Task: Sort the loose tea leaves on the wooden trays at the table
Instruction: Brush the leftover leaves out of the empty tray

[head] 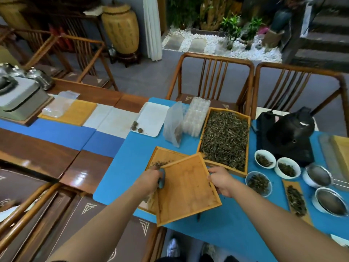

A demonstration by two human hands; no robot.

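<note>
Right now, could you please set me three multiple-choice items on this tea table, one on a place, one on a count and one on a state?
1. Where does the big tray heaped with tea leaves sit?
A. Beyond the right hand, by the far table edge
B. On a chair seat
C. Left of the white tray

2. How many round tea balls lie on the white tray?
A. None
B. Three
C. Seven

3. What state is the upper tray between the hands in?
A. Heaped full
B. Nearly bare, gripped at both side edges
C. Upside down

Answers: 1 A, it lies past the right hand near the chairs. 2 B, three dark balls cluster at the tray's near left corner. 3 B, the left hand and the right hand hold its sides and its bare wood shows.
</note>
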